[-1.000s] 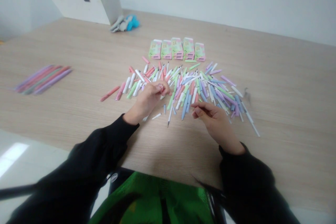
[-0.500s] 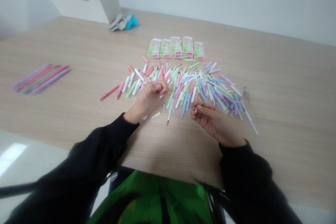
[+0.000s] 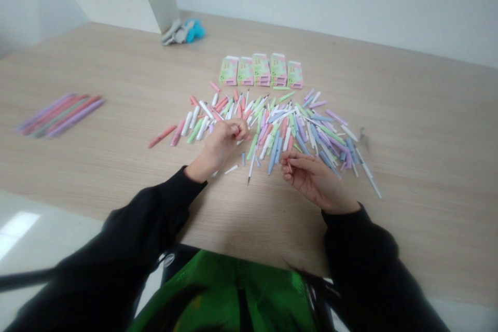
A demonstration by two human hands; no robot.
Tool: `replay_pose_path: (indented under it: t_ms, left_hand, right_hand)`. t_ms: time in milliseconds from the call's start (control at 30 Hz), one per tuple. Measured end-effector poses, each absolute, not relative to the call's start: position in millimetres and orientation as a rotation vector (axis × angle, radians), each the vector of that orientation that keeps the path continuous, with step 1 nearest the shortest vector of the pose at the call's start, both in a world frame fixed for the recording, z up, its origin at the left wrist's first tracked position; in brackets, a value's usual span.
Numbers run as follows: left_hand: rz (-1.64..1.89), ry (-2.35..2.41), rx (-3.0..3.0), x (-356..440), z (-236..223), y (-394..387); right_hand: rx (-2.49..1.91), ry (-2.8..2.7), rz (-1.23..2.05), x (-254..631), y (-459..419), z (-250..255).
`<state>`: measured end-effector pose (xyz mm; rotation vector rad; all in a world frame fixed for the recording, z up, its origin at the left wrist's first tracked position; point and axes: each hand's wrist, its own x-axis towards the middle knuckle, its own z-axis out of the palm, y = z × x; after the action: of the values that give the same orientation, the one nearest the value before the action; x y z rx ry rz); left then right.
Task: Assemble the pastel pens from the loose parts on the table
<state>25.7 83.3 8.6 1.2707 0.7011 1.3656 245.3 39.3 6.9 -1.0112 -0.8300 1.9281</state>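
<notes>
Well, the main thing on the light wood-grain desk (image 3: pixel 408 218) is one wide, loose heap of pen parts (image 3: pixel 280 132) in pink, white, green, blue and lilac, far too many and too overlapped to count. Both hands work right at its near edge. The left hand (image 3: pixel 220 145) is closed, fingers bunched together over the near-left part of the heap; whatever it may hold is hidden. The right hand (image 3: pixel 317 181) is curled with its thumb and forefinger pinched on a slim piece (image 3: pixel 288 164), too small to identify, just at the near-right part of the heap.

Just beyond the heap, five green-and-pink cardboard boxes (image 3: pixel 260 71) stand in a row, each printed with a 5; their contents cannot be seen. Far left, roughly five pens (image 3: pixel 60 115) lie side by side, blurred and well apart from the heap. One pink pen (image 3: pixel 162 136) lies at the heap's left edge. Past the desk's far edge sits a white box (image 3: pixel 120 2), with a grey and blue bundle (image 3: pixel 182 32) beside it on the desk. Black sleeves (image 3: pixel 155 212) cover both forearms.
</notes>
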Motion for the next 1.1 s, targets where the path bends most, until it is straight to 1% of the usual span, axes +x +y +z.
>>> replay_pose_path:
  t_ms: [300, 467, 633, 1100]
  left_hand:
    - [1.399, 0.633, 1.117, 26, 6, 84]
    - [1.463, 0.524, 0.969, 28, 15, 82]
    - [1.443, 0.566, 0.845, 28, 26, 78]
    - [1.378, 0.447, 1.161, 24, 21, 77]
  right_hand:
    - [-0.986, -0.615, 1.980, 247, 43, 6]
    - [-0.952, -0.670, 1.968, 248, 42, 4]
    - [-0.954, -0.768, 1.954, 245, 38, 4]
    - [-1.038, -0.978, 1.859, 243, 34, 6]
